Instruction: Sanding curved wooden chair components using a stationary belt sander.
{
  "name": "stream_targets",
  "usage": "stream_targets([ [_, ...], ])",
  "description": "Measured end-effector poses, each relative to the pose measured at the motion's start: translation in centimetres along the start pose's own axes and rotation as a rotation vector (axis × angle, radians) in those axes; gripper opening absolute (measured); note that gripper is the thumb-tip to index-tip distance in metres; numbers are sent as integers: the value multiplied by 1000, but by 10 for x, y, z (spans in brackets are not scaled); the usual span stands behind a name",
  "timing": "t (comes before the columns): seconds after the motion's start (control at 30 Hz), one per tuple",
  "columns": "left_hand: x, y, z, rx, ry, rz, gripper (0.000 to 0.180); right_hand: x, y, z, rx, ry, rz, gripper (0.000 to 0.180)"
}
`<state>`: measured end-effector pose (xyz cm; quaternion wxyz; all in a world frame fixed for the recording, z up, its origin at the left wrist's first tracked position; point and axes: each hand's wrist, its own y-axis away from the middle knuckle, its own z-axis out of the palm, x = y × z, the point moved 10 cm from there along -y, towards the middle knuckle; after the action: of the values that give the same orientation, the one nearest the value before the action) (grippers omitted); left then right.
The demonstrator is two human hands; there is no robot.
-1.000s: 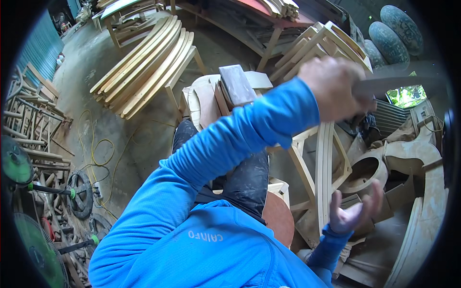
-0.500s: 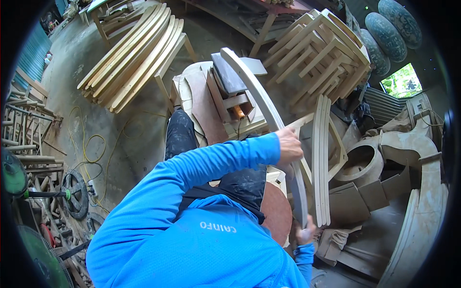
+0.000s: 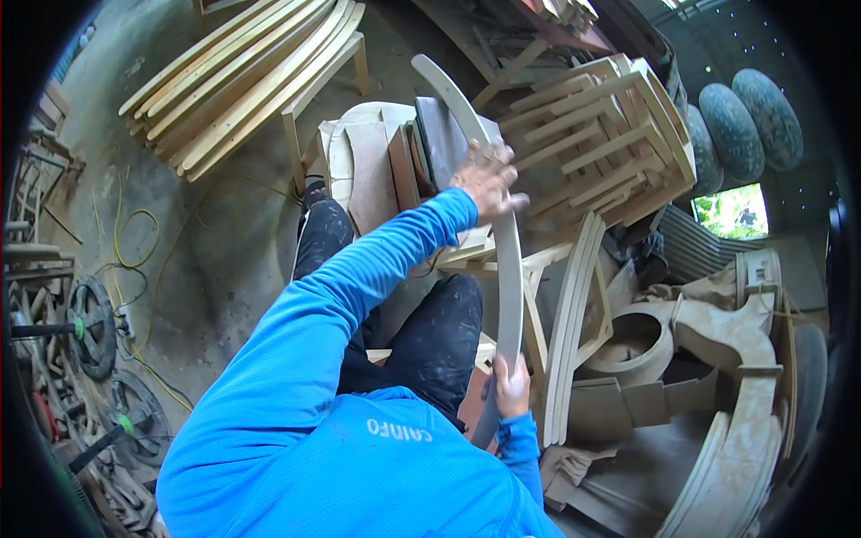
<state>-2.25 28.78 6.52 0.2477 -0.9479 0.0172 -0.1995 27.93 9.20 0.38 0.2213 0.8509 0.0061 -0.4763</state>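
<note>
A long curved wooden slat [image 3: 508,278] runs from the far middle of the head view down to my right side. My right hand [image 3: 511,387] is wrapped round its lower part, near my right thigh. Across its upper part lies my left hand [image 3: 486,179], slightly blurred, with fingers spread and palm against the wood. The slat's near end tapers down beside my blue shirt. Beyond my left hand stands a cluttered work stand [image 3: 368,170] with boards and a dark flat plate [image 3: 444,139] on it.
Several curved slats [image 3: 256,81] are stacked at the far left. Stacked wooden frames [image 3: 596,134] stand at the far right. More curved slats [image 3: 574,332] lean right of my hands, by a dusty machine housing [image 3: 632,345]. A yellow cord [image 3: 134,242] crosses the floor.
My left hand has slid farther up the slat, and its fingers have spread from a wrapped grip. My right hand keeps hold near the lower end. The whole view has shifted.
</note>
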Motion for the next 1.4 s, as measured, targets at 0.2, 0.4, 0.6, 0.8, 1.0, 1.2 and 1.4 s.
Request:
stream_targets([
  [0.2,-18,78,-65,305,249,-223,62,-120,-186,42,36,416,-519,43],
  [0.4,14,168,-69,241,409,-309,59,-192,-312,107,-260,281,-143,53],
  [0.6,31,177,-83,209,433,-213,47,-191,-281,117,-238,443,-233,58],
  [0.8,48,178,-82,253,467,-200,41,-50,-88,16,35,406,-611,33],
  [1.0,89,181,-55,147,669,-88,39,43,103,-67,256,452,-193,33],
  [1.2,59,189,-50,116,705,-162,38,-23,49,-68,219,712,-374,36],
  [1.4,-19,205,-71,287,687,-397,35,-110,-163,-9,116,888,-542,42],
])
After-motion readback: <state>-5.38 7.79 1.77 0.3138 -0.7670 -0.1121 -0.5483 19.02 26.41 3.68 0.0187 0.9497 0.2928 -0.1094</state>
